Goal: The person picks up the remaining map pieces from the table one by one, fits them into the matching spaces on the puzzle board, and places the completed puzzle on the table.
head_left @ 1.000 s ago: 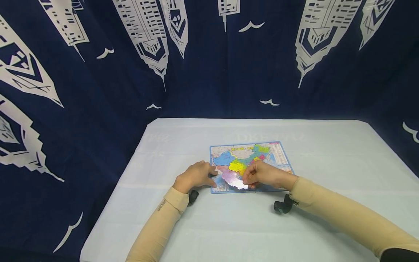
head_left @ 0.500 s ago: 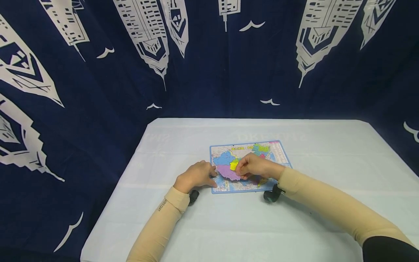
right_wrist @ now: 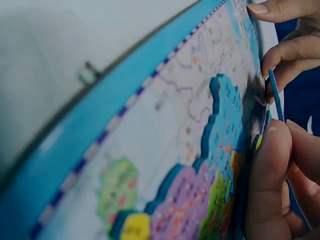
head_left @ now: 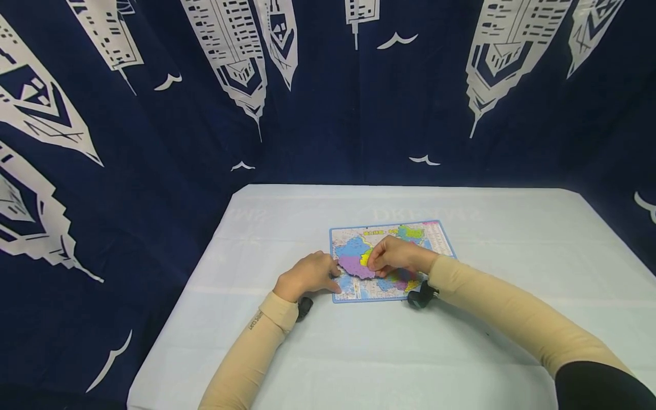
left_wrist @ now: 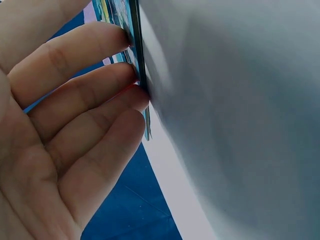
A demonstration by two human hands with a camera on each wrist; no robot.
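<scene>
A map puzzle board [head_left: 353, 291] with a blue border lies mid-table. My right hand [head_left: 397, 256] pinches a flat purple map piece [head_left: 353, 266] by its right side, over the left part of the map. In the right wrist view the held piece [right_wrist: 276, 95] shows as a thin blue edge rising from between thumb and finger. Just above it in the head view sits a light blue piece [head_left: 352, 246], with a yellow piece [head_left: 365, 257] beside my fingers. My left hand [head_left: 310, 272] touches the board's left edge, its fingers [left_wrist: 107, 112] extended against the rim.
Other fitted pieces, purple [right_wrist: 177, 205] and light blue [right_wrist: 225, 117], stand a little raised on the board. A white cloth [head_left: 287, 353] covers the table. Behind it hangs a dark blue curtain [head_left: 328, 125] with white buildings. A dark camera [head_left: 420, 296] hangs under my right wrist.
My right hand has moved left and slightly away from me, bringing the purple piece from the board's lower part to below the light blue piece. My left hand stays at the edge.
</scene>
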